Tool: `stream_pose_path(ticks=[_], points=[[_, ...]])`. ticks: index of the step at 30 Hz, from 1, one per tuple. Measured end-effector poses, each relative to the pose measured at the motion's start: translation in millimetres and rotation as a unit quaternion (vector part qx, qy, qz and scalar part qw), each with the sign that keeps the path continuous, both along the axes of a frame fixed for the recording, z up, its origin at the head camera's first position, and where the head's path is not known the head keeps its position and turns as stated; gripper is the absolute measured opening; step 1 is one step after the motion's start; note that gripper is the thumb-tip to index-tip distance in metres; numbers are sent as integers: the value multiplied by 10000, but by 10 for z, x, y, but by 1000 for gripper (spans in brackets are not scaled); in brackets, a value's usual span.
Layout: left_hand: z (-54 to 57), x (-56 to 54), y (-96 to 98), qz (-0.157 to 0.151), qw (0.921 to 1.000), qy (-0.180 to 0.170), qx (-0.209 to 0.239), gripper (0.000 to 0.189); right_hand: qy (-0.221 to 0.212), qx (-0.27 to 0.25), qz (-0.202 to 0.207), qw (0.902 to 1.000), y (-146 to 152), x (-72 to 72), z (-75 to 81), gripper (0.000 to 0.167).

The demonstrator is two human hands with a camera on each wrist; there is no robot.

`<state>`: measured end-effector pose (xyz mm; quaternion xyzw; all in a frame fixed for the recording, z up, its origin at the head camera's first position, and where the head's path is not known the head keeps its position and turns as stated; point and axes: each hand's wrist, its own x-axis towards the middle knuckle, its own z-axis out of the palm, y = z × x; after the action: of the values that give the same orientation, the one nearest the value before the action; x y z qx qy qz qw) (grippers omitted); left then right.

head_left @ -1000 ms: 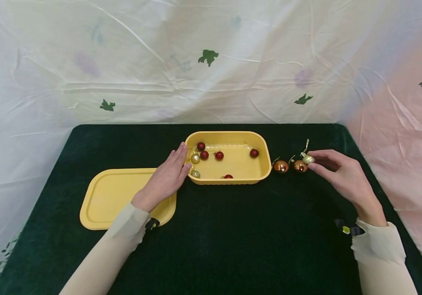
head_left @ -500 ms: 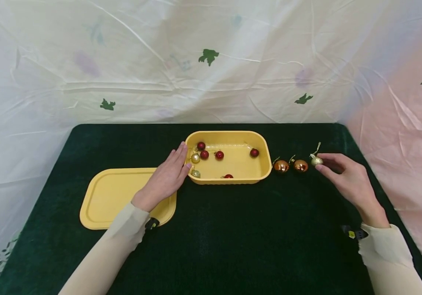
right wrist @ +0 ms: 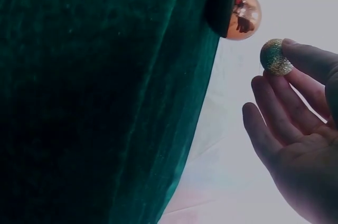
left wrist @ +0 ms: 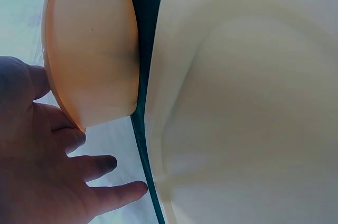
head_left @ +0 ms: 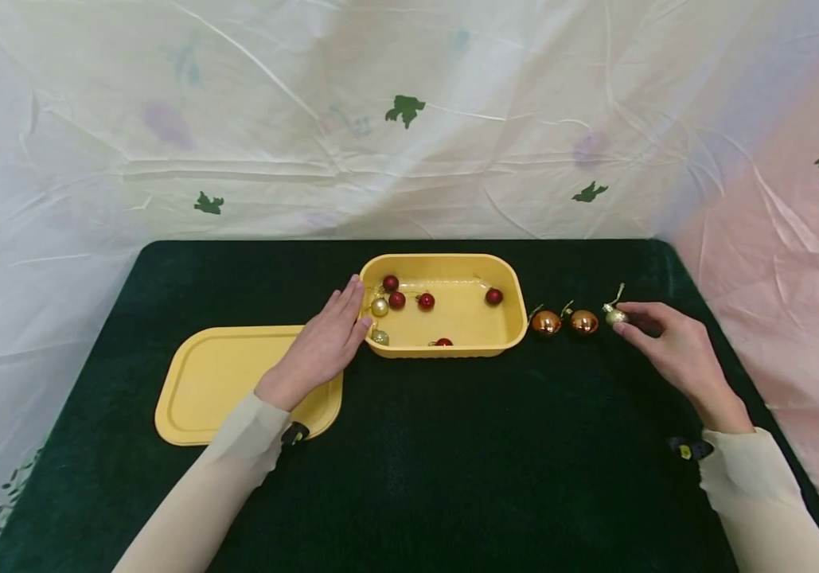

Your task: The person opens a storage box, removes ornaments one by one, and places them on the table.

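Observation:
My right hand pinches a glittery gold Christmas bauble between thumb and fingers, right of two shiny copper baubles in a row. Against the left end of a yellow plastic box rests my left hand, its fingers straight along the rim. Inside the box lie several dark red baubles, a shiny gold bauble and a glittery pale one. In the left wrist view the left fingers touch the box's rim and outer wall.
The box's yellow lid lies flat at the left, partly under my left forearm. A dark green cloth covers the table. White fabric with green leaf shapes hangs behind it.
My right hand has moved right with the glittery gold bauble, away from the copper baubles, then slightly down. The left hand and the box have stayed in place.

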<state>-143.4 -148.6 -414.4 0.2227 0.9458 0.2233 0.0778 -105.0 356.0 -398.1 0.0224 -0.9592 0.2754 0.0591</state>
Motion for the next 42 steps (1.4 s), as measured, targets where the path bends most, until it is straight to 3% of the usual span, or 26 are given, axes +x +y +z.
stream_pose_path(ticks=[13, 25, 42], points=[[26, 10, 5, 21, 10000, 28, -74, 65, -499, 265, 163, 9983, 99, -117, -78, 40], [50, 21, 8, 27, 10000, 32, -78, 65, -1027, 200, 326, 9940, 158, -188, -136, 41], [55, 36, 12, 45, 10000, 29, -48, 65, -1280, 215, 423, 9906, 160, -210, -165, 44]])
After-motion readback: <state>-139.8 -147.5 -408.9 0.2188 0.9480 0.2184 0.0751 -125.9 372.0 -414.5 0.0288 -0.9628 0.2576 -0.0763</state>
